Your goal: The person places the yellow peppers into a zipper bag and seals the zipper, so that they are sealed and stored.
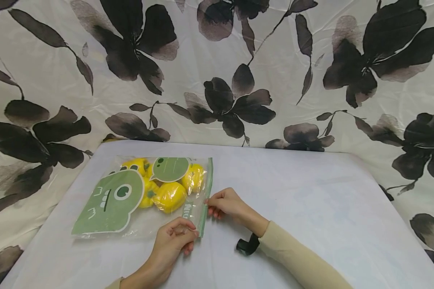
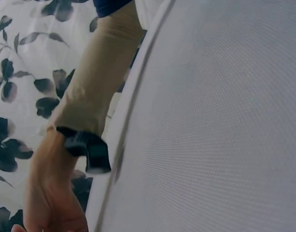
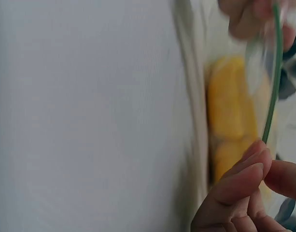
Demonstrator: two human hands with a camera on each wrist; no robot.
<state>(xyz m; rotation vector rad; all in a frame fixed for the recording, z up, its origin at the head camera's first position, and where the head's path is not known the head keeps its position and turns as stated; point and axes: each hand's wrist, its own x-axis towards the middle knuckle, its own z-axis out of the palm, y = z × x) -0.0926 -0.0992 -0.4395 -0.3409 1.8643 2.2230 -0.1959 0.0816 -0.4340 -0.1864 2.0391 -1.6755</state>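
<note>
A clear zip bag (image 1: 105,216) with green cartoon prints lies on the table, holding several yellow bell peppers (image 1: 170,196). Its green zip strip (image 1: 210,176) runs along the right edge. My left hand (image 1: 173,241) pinches the near end of that strip between thumb and fingers. A little farther up the same edge, my right hand (image 1: 228,202) grips the strip between thumb and forefinger. The right wrist view shows the strip (image 3: 275,72) stretched between both hands, with the yellow peppers (image 3: 232,106) blurred behind it.
The white table (image 1: 311,208) extends to the right of the bag. A floral cloth (image 1: 293,80) hangs behind it. A black wrist mount (image 1: 247,245) sits at my right wrist. The left wrist view shows a beige-sleeved forearm (image 2: 97,77) beside the table edge.
</note>
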